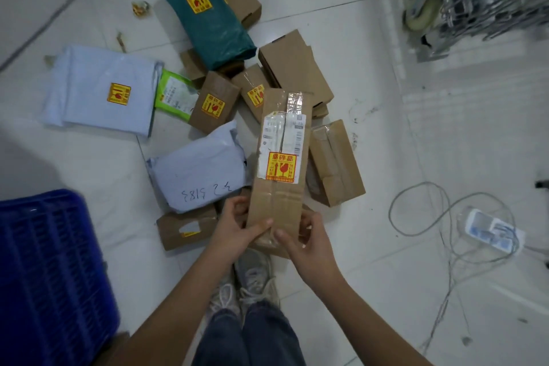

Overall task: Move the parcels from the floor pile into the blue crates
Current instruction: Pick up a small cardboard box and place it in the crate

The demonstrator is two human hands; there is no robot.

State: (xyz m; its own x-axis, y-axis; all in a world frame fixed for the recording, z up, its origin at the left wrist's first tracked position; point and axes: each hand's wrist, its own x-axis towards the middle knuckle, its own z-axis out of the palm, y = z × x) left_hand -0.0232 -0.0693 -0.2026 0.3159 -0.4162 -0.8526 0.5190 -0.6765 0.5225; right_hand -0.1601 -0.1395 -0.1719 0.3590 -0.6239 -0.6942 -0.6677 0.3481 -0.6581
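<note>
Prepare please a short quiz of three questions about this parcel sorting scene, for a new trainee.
1. True or false: the long cardboard box is held with both hands.
2. Which parcel has handwritten characters on it?
A. the green bag parcel
B. the white bag parcel beside the held box
C. the large flat pale parcel
3. Fill the blank: the blue crate is on the person's ____ side.

Key:
1. True: the left hand and the right hand both grip its near end.
2. B
3. left
</note>
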